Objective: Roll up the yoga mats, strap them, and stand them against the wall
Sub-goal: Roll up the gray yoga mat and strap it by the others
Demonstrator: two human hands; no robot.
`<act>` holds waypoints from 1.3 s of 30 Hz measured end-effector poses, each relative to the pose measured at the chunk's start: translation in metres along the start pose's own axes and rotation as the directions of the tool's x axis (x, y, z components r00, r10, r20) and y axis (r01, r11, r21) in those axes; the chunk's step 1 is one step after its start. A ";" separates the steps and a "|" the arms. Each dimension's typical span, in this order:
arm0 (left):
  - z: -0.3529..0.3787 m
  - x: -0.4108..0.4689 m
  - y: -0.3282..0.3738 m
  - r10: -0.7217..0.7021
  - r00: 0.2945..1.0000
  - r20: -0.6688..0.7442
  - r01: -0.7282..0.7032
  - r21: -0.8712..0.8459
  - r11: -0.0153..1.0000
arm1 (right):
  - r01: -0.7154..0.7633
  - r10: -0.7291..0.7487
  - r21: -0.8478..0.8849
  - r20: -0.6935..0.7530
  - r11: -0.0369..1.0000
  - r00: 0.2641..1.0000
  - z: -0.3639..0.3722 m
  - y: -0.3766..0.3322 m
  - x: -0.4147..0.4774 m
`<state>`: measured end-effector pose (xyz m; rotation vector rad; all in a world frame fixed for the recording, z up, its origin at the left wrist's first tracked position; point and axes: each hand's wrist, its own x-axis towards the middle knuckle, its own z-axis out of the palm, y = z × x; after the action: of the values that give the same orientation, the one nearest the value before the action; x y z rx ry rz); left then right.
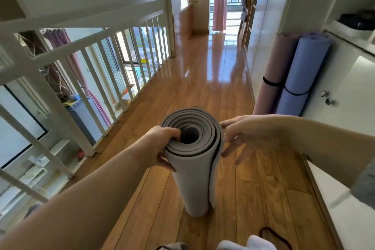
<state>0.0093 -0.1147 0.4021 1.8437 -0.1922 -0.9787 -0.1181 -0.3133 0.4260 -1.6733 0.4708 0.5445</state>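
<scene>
We see the grey rolled mat (pixel 192 178) upright on the wood floor (pixel 203 79) at centre, left hand (pixel 160 148) gripping its top rim, fingertips hidden in the coil, right hand (pixel 243 134) spread loose at its 3 o'clock, contact unclear; a dark loop (pixel 274 237) at 5 o'clock is cut off.

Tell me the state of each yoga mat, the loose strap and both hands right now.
Grey yoga mat: rolled, upright on the floor, no strap visible.
Pink yoga mat: rolled, strapped, standing against the white cabinet.
Blue yoga mat: rolled, strapped, standing beside the pink one.
Loose strap: lying on the floor.
Left hand: grips the grey mat's top rim, fingers in the core.
Right hand: open, fingers spread beside the roll.
</scene>
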 end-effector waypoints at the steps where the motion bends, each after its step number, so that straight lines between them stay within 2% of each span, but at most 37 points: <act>1: -0.001 -0.001 -0.001 0.001 1.000 -0.007 -0.001 -0.007 1.000 | 0.011 -0.011 -0.059 -0.012 0.998 1.000 0.003 -0.003 -0.006; 2: -0.001 -0.001 -0.001 0.000 1.000 -0.010 0.000 -0.011 1.000 | 0.058 -0.064 -0.184 -0.029 0.981 0.998 0.009 -0.006 -0.009; 3: 0.000 -0.002 -0.002 -0.002 1.000 -0.009 0.002 -0.012 1.000 | 0.141 -0.165 -0.361 -0.035 0.922 0.986 0.013 -0.007 -0.013; 5: 0.002 -0.002 -0.002 -0.001 1.000 0.007 0.001 -0.003 1.000 | 0.342 -0.399 -0.624 0.051 0.703 0.915 0.024 -0.012 -0.016; 6: 0.004 -0.001 -0.002 -0.002 1.000 0.015 0.002 -0.001 1.000 | 0.392 -0.450 -0.666 0.094 0.634 0.888 0.024 -0.013 -0.014; 7: 0.005 0.000 -0.001 -0.005 1.000 0.019 0.005 -0.004 1.000 | 0.388 -0.440 -0.672 0.101 0.631 0.892 0.023 -0.017 -0.012; 11: 0.005 0.009 0.008 -0.027 0.999 0.022 0.028 -0.052 0.998 | 0.199 -0.343 -0.624 -0.117 0.755 0.932 0.018 -0.028 0.010; 14: 0.006 0.022 0.021 -0.057 0.998 0.030 0.059 -0.072 0.996 | 0.128 -0.350 -0.655 -0.221 0.745 0.911 0.012 -0.034 0.034; 19: 0.004 0.055 0.047 -0.119 0.988 0.098 0.130 -0.110 0.985 | 0.038 -0.292 -0.574 -0.356 0.818 0.888 -0.018 -0.050 0.070; 23: 0.001 0.082 0.055 -0.107 0.986 0.130 0.123 -0.124 0.985 | 0.067 -0.259 -0.445 -0.385 0.893 0.886 -0.036 -0.052 0.089; 27: 0.005 0.089 0.053 -0.076 0.982 0.172 0.099 -0.134 0.986 | 0.105 -0.262 -0.367 -0.412 0.924 0.873 -0.042 -0.044 0.091; 28: 0.008 0.088 0.053 -0.034 0.989 0.141 0.054 -0.136 0.989 | 0.113 -0.264 -0.358 -0.407 0.927 0.875 -0.041 -0.043 0.088; 29: 0.011 0.086 0.052 0.079 0.995 0.057 -0.073 -0.090 0.993 | 0.115 -0.264 -0.357 -0.401 0.927 0.877 -0.040 -0.042 0.087; 30: 0.013 0.085 0.052 0.272 0.961 -0.058 -0.269 0.049 0.962 | 0.114 -0.260 -0.354 -0.396 0.928 0.881 -0.038 -0.042 0.085; 31: 0.015 0.082 0.054 0.490 0.862 -0.132 -0.444 0.271 0.854 | 0.113 -0.255 -0.348 -0.395 0.931 0.883 -0.036 -0.042 0.084; 32: 0.018 0.076 0.055 0.659 0.742 -0.125 -0.544 0.464 0.699 | 0.111 -0.251 -0.344 -0.394 0.932 0.884 -0.034 -0.040 0.083; 33: 0.021 0.070 0.055 0.721 0.690 -0.061 -0.559 0.588 0.585 | 0.114 -0.257 -0.348 -0.400 0.931 0.880 -0.032 -0.040 0.082; 34: 0.024 0.064 0.055 0.698 0.716 0.017 -0.513 0.691 0.509 | 0.123 -0.265 -0.343 -0.409 0.931 0.873 -0.029 -0.040 0.082; 36: 0.029 0.053 0.050 0.566 0.816 0.116 -0.363 0.865 0.346 | 0.143 -0.283 -0.342 -0.406 0.929 0.869 -0.024 -0.038 0.081; 38: 0.029 0.046 0.050 0.495 0.853 0.164 -0.291 0.937 0.192 | 0.128 -0.285 -0.355 -0.434 0.926 0.855 -0.021 -0.033 0.075; 39: 0.026 0.044 0.052 0.473 0.865 0.167 -0.272 0.949 0.162 | 0.146 -0.272 -0.297 -0.441 0.944 0.855 -0.020 -0.028 0.070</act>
<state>0.0348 -0.1814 0.4168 2.7495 -1.3829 -0.2228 -0.0429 -0.3293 0.4096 -2.0876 0.5789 0.0148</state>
